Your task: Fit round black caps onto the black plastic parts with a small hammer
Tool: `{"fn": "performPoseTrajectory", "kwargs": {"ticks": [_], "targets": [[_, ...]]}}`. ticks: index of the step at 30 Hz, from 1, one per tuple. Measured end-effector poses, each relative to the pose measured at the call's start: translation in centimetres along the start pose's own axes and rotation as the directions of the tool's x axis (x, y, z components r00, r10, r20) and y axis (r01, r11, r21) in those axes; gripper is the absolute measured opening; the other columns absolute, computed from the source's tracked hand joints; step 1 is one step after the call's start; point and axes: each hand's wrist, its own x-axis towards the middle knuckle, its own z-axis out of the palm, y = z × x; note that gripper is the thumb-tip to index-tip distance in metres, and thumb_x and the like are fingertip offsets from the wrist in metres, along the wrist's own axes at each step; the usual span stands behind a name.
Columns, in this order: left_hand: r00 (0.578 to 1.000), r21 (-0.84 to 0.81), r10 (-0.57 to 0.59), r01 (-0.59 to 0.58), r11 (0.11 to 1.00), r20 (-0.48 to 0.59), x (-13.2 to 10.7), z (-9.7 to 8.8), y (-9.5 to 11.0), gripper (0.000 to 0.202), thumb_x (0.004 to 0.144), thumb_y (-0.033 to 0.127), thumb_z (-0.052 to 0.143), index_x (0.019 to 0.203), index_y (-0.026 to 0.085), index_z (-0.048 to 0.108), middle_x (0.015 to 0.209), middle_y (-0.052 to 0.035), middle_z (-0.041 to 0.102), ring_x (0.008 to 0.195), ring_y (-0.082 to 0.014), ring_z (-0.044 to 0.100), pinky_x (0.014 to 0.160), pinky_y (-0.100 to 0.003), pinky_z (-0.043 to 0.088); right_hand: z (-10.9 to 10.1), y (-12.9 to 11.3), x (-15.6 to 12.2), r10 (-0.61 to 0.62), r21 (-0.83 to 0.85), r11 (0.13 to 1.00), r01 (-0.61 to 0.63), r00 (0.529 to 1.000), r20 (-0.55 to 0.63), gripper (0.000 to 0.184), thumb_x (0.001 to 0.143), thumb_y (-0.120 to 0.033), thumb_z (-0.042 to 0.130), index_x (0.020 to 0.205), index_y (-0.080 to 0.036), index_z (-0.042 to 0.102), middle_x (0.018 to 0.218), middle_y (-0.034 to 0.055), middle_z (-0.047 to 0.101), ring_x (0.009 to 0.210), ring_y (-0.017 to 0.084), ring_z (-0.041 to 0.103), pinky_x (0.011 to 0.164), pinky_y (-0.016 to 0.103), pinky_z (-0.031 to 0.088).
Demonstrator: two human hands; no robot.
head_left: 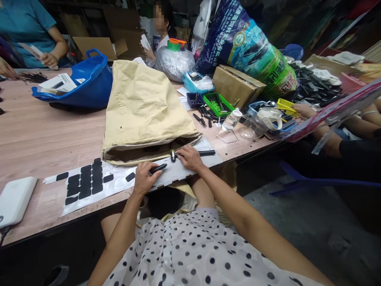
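Observation:
My left hand (144,177) is closed on a short black cylindrical part (158,169), its far end sticking out to the right over a pale flat board (175,174) at the table's edge. My right hand (190,158) grips a small hammer (173,155) by the shaft. The shiny head points left and the black handle (207,153) reaches out to the right. Just beyond both hands lies a tan paper sack (143,107), its mouth facing me. Left of my left hand, several black rounded pieces (86,178) lie on a white sheet (111,193).
A blue basin (86,81) stands at the back left near a co-worker's hand (49,60). To the right are a green tray (218,104), a clear bottle (231,120), a cardboard box (236,87) and a jug (258,124). A white power bank (17,200) lies far left.

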Motion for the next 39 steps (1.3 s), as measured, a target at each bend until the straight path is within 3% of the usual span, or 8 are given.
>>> {"fn": "performPoseTrajectory", "kwargs": {"ticks": [9, 13, 19, 23, 26, 29, 33, 39], "targets": [[0.961, -0.164, 0.027, 0.020, 0.986, 0.276, -9.6, 3.0, 2.2, 0.021, 0.088, 0.040, 0.056, 0.093, 0.027, 0.072, 0.084, -0.0011, 0.076, 0.067, -0.0210, 0.068, 0.058, -0.031, 0.053, 0.2, 0.0, 0.1, 0.015, 0.007, 1.000, -0.015, 1.000, 0.003, 0.020, 0.095, -0.023, 0.058, 0.111, -0.025, 0.071, 0.100, 0.0072, 0.063, 0.098, 0.025, 0.052, 0.087, 0.037, 0.043], [0.921, 0.032, -0.157, 0.156, 0.987, 0.357, -10.4, 5.5, 0.0, 0.019, 0.086, 0.032, 0.054, 0.088, 0.027, 0.071, 0.071, -0.0005, 0.073, 0.058, -0.0234, 0.067, 0.053, -0.033, 0.049, 0.3, 0.0, 0.2, 0.016, 0.007, 1.000, -0.016, 1.000, 0.005, 0.020, 0.095, -0.023, 0.059, 0.110, -0.024, 0.071, 0.100, 0.0078, 0.064, 0.098, 0.025, 0.052, 0.087, 0.037, 0.043], [0.903, 0.072, -0.136, 0.117, 0.990, 0.407, -10.4, 6.2, -1.1, 0.019, 0.072, 0.022, 0.067, 0.089, 0.026, 0.074, 0.074, -0.0042, 0.074, 0.068, -0.0287, 0.072, 0.056, -0.034, 0.051, 0.3, -0.1, 0.2, 0.014, -0.005, 1.000, -0.014, 1.000, 0.001, 0.021, 0.094, -0.023, 0.058, 0.111, -0.024, 0.071, 0.101, 0.0081, 0.064, 0.099, 0.025, 0.053, 0.087, 0.038, 0.043], [0.886, -0.131, 0.032, 0.033, 0.991, 0.462, -7.1, 3.4, 1.4, 0.022, 0.084, 0.035, 0.062, 0.100, 0.028, 0.077, 0.080, -0.0012, 0.077, 0.064, -0.0203, 0.068, 0.059, -0.030, 0.052, 0.2, -0.2, 0.1, 0.003, -0.020, 1.000, -0.003, 1.000, 0.004, 0.021, 0.094, -0.023, 0.058, 0.111, -0.022, 0.071, 0.101, 0.0085, 0.064, 0.099, 0.025, 0.052, 0.088, 0.037, 0.042], [0.983, -0.048, 0.029, -0.020, 0.999, 0.183, -1.7, 0.6, 2.2, 0.031, 0.091, 0.041, 0.054, 0.107, 0.025, 0.075, 0.096, -0.0055, 0.076, 0.080, -0.0220, 0.068, 0.076, -0.034, 0.055, 0.1, -0.3, 0.1, 0.006, -0.019, 1.000, -0.006, 1.000, 0.006, 0.021, 0.095, -0.023, 0.058, 0.111, -0.022, 0.070, 0.102, 0.0087, 0.064, 0.099, 0.025, 0.052, 0.087, 0.037, 0.042], [0.998, 0.272, -0.050, 0.060, 0.961, -0.042, 3.6, -1.2, 1.6, 0.032, 0.090, 0.034, 0.052, 0.110, 0.021, 0.074, 0.109, -0.0121, 0.072, 0.103, -0.0305, 0.062, 0.092, -0.044, 0.050, 0.2, -0.3, 0.2, 0.011, -0.010, 1.000, -0.011, 1.000, 0.009, 0.020, 0.094, -0.023, 0.059, 0.111, -0.022, 0.070, 0.102, 0.0083, 0.064, 0.098, 0.025, 0.052, 0.087, 0.037, 0.042], [0.975, 0.539, -0.220, 0.201, 0.818, -0.030, 7.0, -1.4, 0.4, 0.034, 0.087, 0.027, 0.053, 0.112, 0.017, 0.074, 0.100, -0.0172, 0.071, 0.109, -0.0387, 0.057, 0.096, -0.051, 0.044, 0.3, -0.3, 0.3, 0.011, -0.008, 1.000, -0.011, 1.000, 0.000, 0.020, 0.095, -0.023, 0.059, 0.110, -0.023, 0.071, 0.100, 0.0076, 0.064, 0.097, 0.024, 0.052, 0.087, 0.036, 0.042], [0.935, 0.570, -0.353, 0.278, 0.773, 0.023, 7.7, -1.2, -0.4, 0.037, 0.086, 0.028, 0.055, 0.117, 0.018, 0.074, 0.095, -0.0178, 0.071, 0.105, -0.0404, 0.060, 0.092, -0.051, 0.044, 0.4, -0.4, 0.3, 0.001, -0.012, 1.000, -0.001, 1.000, -0.007, 0.020, 0.095, -0.024, 0.059, 0.110, -0.022, 0.070, 0.100, 0.0078, 0.064, 0.097, 0.024, 0.053, 0.087, 0.036, 0.042]]}}
